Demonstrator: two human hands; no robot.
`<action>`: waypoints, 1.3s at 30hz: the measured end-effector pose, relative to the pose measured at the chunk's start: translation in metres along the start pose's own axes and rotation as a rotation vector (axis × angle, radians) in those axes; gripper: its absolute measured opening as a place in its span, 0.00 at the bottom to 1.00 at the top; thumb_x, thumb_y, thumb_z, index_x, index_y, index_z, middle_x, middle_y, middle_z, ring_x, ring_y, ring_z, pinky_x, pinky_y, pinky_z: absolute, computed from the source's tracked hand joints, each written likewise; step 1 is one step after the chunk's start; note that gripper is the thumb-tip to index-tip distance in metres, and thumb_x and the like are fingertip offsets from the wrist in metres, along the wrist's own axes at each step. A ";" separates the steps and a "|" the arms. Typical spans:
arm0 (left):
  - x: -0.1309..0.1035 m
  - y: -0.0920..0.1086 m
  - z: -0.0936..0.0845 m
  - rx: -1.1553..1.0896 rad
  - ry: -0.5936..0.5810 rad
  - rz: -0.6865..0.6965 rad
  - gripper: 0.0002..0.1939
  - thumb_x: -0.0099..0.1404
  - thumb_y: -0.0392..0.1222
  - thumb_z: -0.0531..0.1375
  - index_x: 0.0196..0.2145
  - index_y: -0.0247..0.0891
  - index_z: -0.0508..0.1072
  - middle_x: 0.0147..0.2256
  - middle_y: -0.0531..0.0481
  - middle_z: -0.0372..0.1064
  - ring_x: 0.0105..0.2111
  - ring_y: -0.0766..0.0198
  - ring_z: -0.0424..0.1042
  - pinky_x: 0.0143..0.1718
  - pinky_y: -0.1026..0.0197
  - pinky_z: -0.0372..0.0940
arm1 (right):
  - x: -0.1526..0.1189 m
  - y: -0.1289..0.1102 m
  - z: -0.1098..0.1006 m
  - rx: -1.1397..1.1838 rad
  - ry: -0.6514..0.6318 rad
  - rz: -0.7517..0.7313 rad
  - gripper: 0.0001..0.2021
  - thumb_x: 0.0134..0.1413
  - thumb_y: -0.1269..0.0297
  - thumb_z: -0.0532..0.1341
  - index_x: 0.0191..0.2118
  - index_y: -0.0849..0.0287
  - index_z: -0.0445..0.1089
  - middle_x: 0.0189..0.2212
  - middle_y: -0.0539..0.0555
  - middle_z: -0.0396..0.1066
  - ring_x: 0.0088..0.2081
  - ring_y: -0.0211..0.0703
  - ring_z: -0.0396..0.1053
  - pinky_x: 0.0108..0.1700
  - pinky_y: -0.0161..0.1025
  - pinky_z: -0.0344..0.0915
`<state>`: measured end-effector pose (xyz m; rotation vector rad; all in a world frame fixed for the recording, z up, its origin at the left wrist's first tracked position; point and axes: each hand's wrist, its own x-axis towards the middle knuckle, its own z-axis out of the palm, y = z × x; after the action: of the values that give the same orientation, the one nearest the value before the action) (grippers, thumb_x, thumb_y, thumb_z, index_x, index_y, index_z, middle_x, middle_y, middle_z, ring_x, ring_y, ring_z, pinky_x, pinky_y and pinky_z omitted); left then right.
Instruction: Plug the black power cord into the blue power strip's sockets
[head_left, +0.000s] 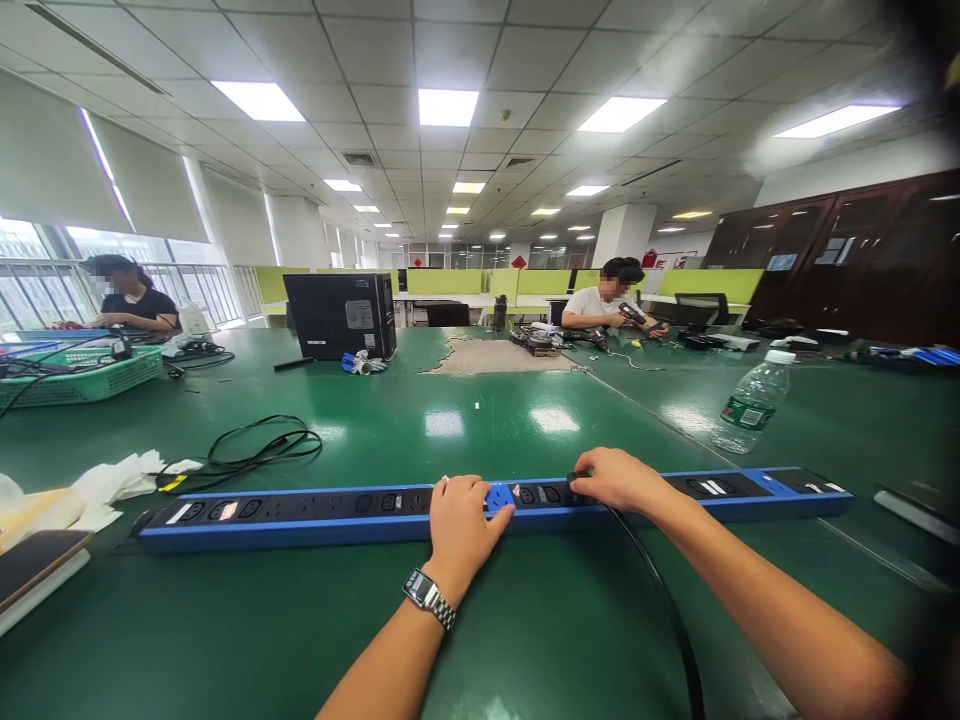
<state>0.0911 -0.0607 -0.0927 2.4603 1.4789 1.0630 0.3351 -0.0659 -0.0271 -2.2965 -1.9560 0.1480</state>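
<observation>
A long blue and black power strip (315, 518) lies across the green table in front of me, with rows of sockets on its top. My left hand (461, 520) rests over the middle of it, fingers across the top and thumb along the near edge, holding the strip. In my right hand (616, 480) the fingers pinch a black plug (577, 484) at a socket right of the middle; how deep it sits is hidden by the fingers. From it a thick black cable (664, 590) runs down toward me.
Behind the strip lies a coiled black cord (259, 445). A water bottle (752, 402) stands at the right, a green basket (97, 372) at the left. Farther back are a black computer case (334, 315) and two people at work. A phone-like object (37, 565) lies near left.
</observation>
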 end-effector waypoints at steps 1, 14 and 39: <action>0.000 0.000 0.000 0.000 -0.002 0.001 0.13 0.62 0.50 0.63 0.41 0.41 0.77 0.46 0.46 0.75 0.49 0.53 0.71 0.58 0.44 0.57 | 0.000 0.000 0.000 -0.005 -0.005 0.005 0.14 0.46 0.59 0.58 0.37 0.55 0.77 0.37 0.57 0.78 0.37 0.50 0.73 0.34 0.40 0.62; -0.003 -0.002 -0.002 0.042 -0.031 0.064 0.13 0.65 0.50 0.60 0.43 0.45 0.78 0.50 0.46 0.73 0.52 0.53 0.69 0.59 0.42 0.58 | -0.004 -0.003 0.002 0.028 -0.051 0.082 0.18 0.50 0.55 0.59 0.45 0.56 0.74 0.43 0.58 0.76 0.42 0.51 0.73 0.39 0.39 0.63; -0.011 -0.018 -0.018 0.154 -0.302 0.379 0.22 0.70 0.45 0.52 0.60 0.42 0.62 0.62 0.46 0.62 0.63 0.49 0.57 0.63 0.36 0.51 | -0.005 -0.012 -0.015 0.022 -0.193 -0.008 0.14 0.55 0.59 0.57 0.35 0.62 0.76 0.29 0.58 0.77 0.30 0.44 0.73 0.30 0.35 0.59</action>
<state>0.0636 -0.0647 -0.0919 2.9268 1.0703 0.5922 0.3247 -0.0689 -0.0109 -2.3376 -2.0392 0.4030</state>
